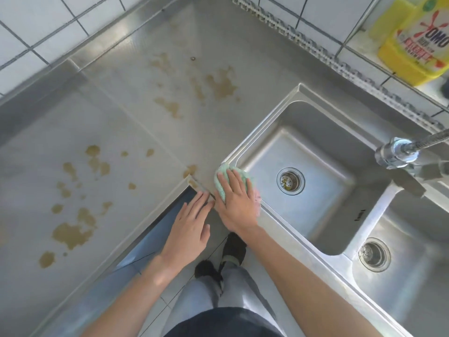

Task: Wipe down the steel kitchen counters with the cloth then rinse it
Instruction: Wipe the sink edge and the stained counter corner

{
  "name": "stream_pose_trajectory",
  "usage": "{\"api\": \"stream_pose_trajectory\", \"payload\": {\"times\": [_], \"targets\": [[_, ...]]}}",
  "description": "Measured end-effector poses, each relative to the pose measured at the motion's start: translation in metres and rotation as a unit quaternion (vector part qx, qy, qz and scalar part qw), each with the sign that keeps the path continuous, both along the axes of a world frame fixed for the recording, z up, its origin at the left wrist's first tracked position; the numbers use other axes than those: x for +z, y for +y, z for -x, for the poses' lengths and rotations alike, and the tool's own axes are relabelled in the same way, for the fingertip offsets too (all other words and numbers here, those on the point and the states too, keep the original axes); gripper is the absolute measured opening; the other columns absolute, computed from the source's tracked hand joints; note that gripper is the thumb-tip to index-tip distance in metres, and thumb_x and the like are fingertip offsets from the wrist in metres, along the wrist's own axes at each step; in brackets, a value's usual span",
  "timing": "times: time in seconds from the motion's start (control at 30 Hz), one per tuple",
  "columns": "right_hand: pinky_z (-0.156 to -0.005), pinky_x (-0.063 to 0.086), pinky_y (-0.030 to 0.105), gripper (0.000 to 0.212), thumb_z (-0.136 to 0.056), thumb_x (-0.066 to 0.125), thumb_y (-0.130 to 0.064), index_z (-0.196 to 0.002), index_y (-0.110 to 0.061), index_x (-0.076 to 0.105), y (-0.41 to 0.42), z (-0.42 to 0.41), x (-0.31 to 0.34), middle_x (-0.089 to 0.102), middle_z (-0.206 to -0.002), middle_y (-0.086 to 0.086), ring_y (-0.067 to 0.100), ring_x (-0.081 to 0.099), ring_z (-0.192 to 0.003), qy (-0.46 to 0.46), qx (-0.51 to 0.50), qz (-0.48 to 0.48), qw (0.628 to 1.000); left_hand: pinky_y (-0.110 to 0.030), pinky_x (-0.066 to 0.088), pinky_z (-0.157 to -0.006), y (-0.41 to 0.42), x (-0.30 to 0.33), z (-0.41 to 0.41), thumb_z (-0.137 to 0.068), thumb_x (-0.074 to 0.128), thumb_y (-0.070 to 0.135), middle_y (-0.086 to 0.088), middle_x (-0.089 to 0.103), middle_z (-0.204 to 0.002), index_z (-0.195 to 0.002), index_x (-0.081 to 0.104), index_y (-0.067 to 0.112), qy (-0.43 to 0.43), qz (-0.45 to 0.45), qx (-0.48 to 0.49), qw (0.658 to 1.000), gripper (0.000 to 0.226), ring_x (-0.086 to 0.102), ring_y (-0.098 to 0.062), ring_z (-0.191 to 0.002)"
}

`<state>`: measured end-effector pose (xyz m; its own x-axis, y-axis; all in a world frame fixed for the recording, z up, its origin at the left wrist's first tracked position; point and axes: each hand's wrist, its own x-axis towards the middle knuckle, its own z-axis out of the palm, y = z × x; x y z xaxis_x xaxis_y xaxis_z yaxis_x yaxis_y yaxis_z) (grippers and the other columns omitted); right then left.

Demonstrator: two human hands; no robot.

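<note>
At counter corner beside sink: right hand (pixel 237 203) flat, fingers straight and spread, pressing pale green cloth (pixel 222 177) onto steel counter (pixel 136 132) right at rim of near sink basin (pixel 257 152). Cloth bunched under palm, pinkish edge peeking out on basin side, green part showing past fingertips. Left hand (pixel 190 227) flat too, fingers straight and together, tips resting on counter's inner front edge, just beside right hand, holding nothing.

Brown spill patches (pixel 73 232) scattered over left stretch of counter, more brown patches (pixel 218 85) toward back corner, small one just beside cloth. Steel otherwise dull, reflective.

Near sink basin: holds nothing but round drain strainer (pixel 290 181), possibly a little yellowish residue in strainer, hard to tell. Second basin (pixel 413 239) to right, own drain (pixel 374 254), nothing else inside visible. Chrome faucet head (pixel 394 154) hanging over divider between basins, no water seen.

Yellow detergent bottle (pixel 413 37) on tiled ledge at back right, red label, contents not visible through plastic. White tiled wall (pixel 36 23) behind counter. Black shoes (pixel 233 246) and grey trousers on floor below.
</note>
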<state>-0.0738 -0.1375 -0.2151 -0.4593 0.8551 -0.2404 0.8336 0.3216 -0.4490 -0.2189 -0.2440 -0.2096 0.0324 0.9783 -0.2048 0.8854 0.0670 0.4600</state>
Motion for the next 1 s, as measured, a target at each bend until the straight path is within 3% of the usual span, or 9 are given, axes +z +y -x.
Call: {"api": "stream_pose_trajectory", "payload": {"times": [0.13, 0.2, 0.3, 0.47, 0.6, 0.73, 0.87, 1.0], "targets": [[-0.129, 0.010, 0.049, 0.055, -0.108, 0.036, -0.046, -0.160, -0.029, 0.034, -0.015, -0.076, -0.006, 0.023, -0.170, 0.001, 0.019, 0.013, -0.159, -0.015, 0.121, -0.044, 0.992, -0.046, 0.024, -0.131, -0.003, -0.005, -0.002, -0.103, 0.055, 0.014, 0.004, 0.019, -0.175, -0.161, 0.038, 0.015, -0.010, -0.015, 0.007, 1.000, 0.061, 0.008, -0.012, -0.164], [-0.128, 0.014, 0.048, 0.054, -0.109, 0.033, -0.046, -0.161, -0.030, 0.031, -0.017, -0.106, -0.007, 0.024, -0.170, 0.000, 0.017, 0.014, -0.159, -0.024, 0.127, -0.037, 0.991, -0.045, 0.024, -0.131, -0.006, -0.008, -0.001, -0.103, 0.054, 0.014, 0.004, 0.019, -0.175, -0.161, 0.038, 0.016, -0.009, -0.024, 0.008, 1.000, 0.061, 0.008, -0.012, -0.164], [-0.129, 0.014, 0.046, 0.056, -0.109, 0.024, -0.048, -0.163, -0.031, 0.022, -0.012, -0.118, -0.007, 0.020, -0.171, -0.004, 0.015, 0.010, -0.159, -0.043, 0.074, -0.003, 0.996, -0.045, 0.023, -0.131, -0.006, -0.010, 0.002, -0.103, 0.053, 0.014, 0.004, 0.019, -0.175, -0.161, 0.038, 0.017, -0.016, -0.036, 0.000, 0.999, 0.060, 0.007, -0.011, -0.164], [-0.129, 0.012, 0.047, 0.056, -0.109, 0.022, -0.047, -0.160, -0.026, 0.033, 0.019, -0.042, -0.004, 0.025, -0.169, -0.002, 0.018, 0.013, -0.159, 0.007, -0.008, 0.018, 1.000, -0.041, 0.022, -0.132, -0.008, -0.008, 0.009, -0.102, 0.055, 0.012, 0.002, 0.031, -0.171, -0.156, 0.045, 0.016, -0.020, -0.056, 0.005, 0.998, 0.055, 0.016, -0.013, -0.162], [-0.123, 0.026, 0.048, 0.045, -0.109, 0.035, -0.040, -0.144, -0.018, 0.054, 0.033, 0.006, 0.003, 0.035, -0.161, 0.004, 0.027, 0.032, -0.150, 0.021, -0.050, 0.009, 0.999, -0.035, 0.024, -0.130, -0.010, -0.003, 0.030, -0.100, 0.056, 0.010, 0.001, 0.039, -0.166, -0.150, 0.052, 0.015, -0.021, -0.077, 0.028, 0.996, 0.050, 0.028, -0.014, -0.159], [-0.122, 0.029, 0.042, 0.045, -0.110, 0.033, -0.039, -0.145, -0.020, 0.054, 0.015, -0.029, 0.012, 0.042, -0.156, 0.002, 0.026, 0.042, -0.141, 0.010, -0.068, 0.031, 0.997, -0.031, 0.028, -0.126, -0.003, -0.001, 0.055, -0.098, 0.059, 0.006, -0.002, 0.042, -0.163, -0.146, 0.055, 0.012, -0.021, -0.103, 0.057, 0.993, 0.049, 0.036, -0.018, -0.154], [-0.120, 0.031, 0.042, 0.045, -0.109, 0.035, -0.041, -0.146, -0.024, 0.053, -0.019, -0.071, 0.016, 0.045, -0.156, -0.003, 0.026, 0.045, -0.140, -0.018, -0.143, 0.055, 0.988, -0.041, 0.032, -0.126, 0.004, -0.007, 0.076, -0.095, 0.063, 0.008, -0.008, 0.042, -0.164, -0.150, 0.050, 0.007, 0.006, -0.109, 0.082, 0.991, 0.057, 0.036, -0.026, -0.155], [-0.124, 0.021, 0.043, 0.047, -0.109, 0.034, -0.043, -0.149, -0.025, 0.050, -0.018, -0.033, 0.011, 0.043, -0.159, -0.001, 0.025, 0.035, -0.149, -0.041, -0.190, 0.017, 0.981, -0.049, 0.032, -0.127, 0.002, -0.016, 0.091, -0.097, 0.066, 0.017, -0.015, 0.037, -0.166, -0.154, 0.044, 0.000, 0.034, -0.083, 0.076, 0.993, 0.063, 0.030, -0.031, -0.158]]}}
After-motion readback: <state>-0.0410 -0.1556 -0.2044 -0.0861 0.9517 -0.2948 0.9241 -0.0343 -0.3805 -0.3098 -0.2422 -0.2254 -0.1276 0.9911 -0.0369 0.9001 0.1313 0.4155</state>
